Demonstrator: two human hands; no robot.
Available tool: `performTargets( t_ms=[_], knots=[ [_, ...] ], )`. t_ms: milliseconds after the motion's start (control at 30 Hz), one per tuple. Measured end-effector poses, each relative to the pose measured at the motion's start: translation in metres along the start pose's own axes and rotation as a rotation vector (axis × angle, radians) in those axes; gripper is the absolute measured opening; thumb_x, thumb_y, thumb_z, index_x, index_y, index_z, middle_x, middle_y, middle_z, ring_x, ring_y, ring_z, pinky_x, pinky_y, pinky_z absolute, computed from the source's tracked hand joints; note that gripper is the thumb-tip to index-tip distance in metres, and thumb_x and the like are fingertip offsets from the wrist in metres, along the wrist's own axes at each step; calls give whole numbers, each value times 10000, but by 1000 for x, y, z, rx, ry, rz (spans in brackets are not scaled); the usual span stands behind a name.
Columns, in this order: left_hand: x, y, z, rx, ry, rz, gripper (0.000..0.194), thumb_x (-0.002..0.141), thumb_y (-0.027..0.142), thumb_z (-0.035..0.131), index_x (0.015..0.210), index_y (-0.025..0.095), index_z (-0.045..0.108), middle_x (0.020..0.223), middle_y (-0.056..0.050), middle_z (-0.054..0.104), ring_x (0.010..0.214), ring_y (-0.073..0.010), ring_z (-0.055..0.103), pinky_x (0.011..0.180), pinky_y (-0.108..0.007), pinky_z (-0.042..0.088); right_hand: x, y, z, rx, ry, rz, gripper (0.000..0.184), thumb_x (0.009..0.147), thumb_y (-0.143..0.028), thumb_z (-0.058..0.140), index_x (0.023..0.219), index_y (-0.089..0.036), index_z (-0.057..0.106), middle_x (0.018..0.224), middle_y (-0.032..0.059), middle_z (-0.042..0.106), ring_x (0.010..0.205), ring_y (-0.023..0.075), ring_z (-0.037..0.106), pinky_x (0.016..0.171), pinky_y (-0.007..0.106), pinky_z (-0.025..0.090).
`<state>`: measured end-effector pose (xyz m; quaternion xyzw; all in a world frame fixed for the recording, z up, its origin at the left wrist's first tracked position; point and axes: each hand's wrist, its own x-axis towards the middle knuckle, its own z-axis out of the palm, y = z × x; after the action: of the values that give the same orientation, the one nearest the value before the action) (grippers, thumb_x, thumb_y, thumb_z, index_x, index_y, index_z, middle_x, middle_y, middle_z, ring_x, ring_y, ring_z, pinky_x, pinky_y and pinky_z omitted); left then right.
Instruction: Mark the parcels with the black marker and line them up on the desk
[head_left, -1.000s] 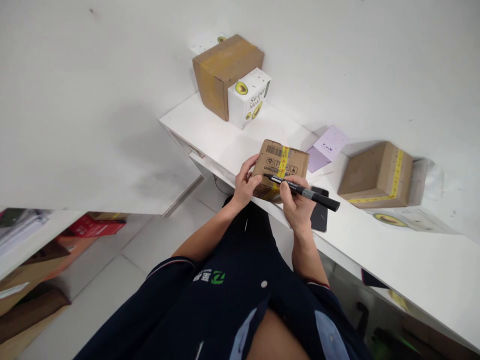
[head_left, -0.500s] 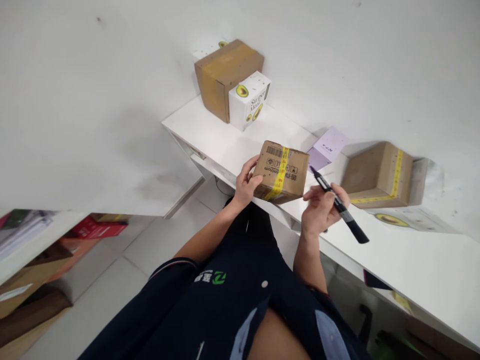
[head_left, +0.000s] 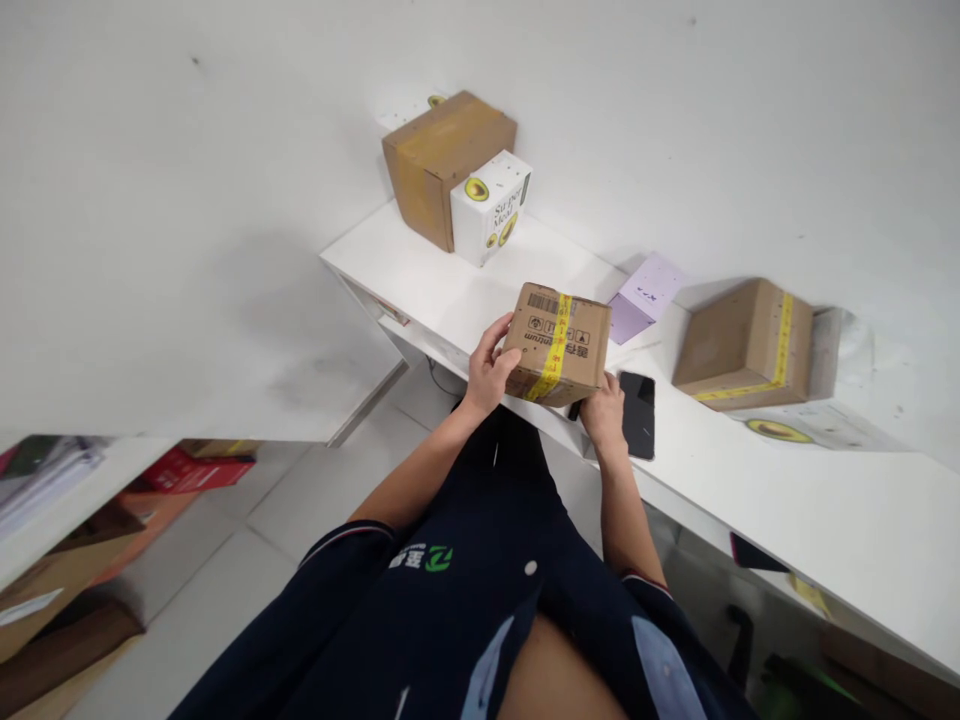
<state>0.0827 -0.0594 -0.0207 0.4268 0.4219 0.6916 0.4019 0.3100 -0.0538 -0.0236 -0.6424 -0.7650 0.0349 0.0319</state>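
A small cardboard box (head_left: 564,340) with yellow tape, a barcode and printed symbols is tilted at the front edge of the white table. My left hand (head_left: 491,368) grips its left side, thumb on the upper face and fingers behind. My right hand (head_left: 604,412) is closed at the box's lower right corner. A dark end of the black marker (head_left: 574,411) pokes out left of that hand, below the box; the rest is hidden. Right beside my right hand, a black phone (head_left: 637,415) lies on the table.
Behind, a large taped carton (head_left: 442,165) and a white avocado-print box (head_left: 487,215) stand against the wall. A lilac box (head_left: 645,295) sits right of the held box. Farther right are another taped carton (head_left: 742,345) and a white box (head_left: 832,425). The white table (head_left: 795,510) runs along the wall.
My right hand has swung left and down with the marker, from beside the box to its lower right corner. The phone has come into view. My left hand keeps its hold on the box.
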Motion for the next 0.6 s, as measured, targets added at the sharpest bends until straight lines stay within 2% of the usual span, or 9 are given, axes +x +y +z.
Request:
performTargets(
  t_ms=[100,200,300,400,500,600],
  knots=[
    [2,6,-1,-15,19,1,577,822,567,720,1326,293,660,1387,-88,675,1295,-322,621,1089,-478,511,3,0,0,17,12,0,518,950,-115,368,1403,-161,614,1391,189,648,1323,337,494,1042,471,466],
    [4,8,0,-31,57,7,590,804,593,736,1306,289,673,1383,-89,675,1303,-322,617,1098,-475,506,-4,7,-3,96,95,60,544,972,-160,334,1475,-150,540,1467,189,586,1328,324,495,1086,473,442],
    [5,8,7,-18,94,6,588,806,603,739,1295,283,675,1370,-96,676,1291,-315,620,1109,-475,493,-21,18,-9,132,178,339,632,978,-361,436,1566,-134,393,1542,247,469,1359,392,461,1086,567,429],
    [7,7,17,-1,134,-13,605,807,633,730,1296,281,667,1390,-104,653,1311,-309,598,1129,-470,470,-42,28,-15,114,89,624,913,877,-527,609,1616,-119,261,1546,321,401,1343,487,459,1040,651,429],
    [11,5,27,15,137,-32,656,799,680,717,1313,279,644,1424,-114,619,1348,-311,560,1141,-469,449,-54,32,-21,132,-16,636,979,857,-539,633,1631,-115,209,1485,319,465,1316,494,488,1032,629,436],
    [13,3,30,64,126,-29,677,816,698,691,1346,286,605,1455,-117,585,1365,-303,539,1141,-458,435,-53,35,-25,163,-32,609,966,853,-503,635,1632,-120,211,1399,301,546,1267,472,526,1011,606,447]
  ],
)
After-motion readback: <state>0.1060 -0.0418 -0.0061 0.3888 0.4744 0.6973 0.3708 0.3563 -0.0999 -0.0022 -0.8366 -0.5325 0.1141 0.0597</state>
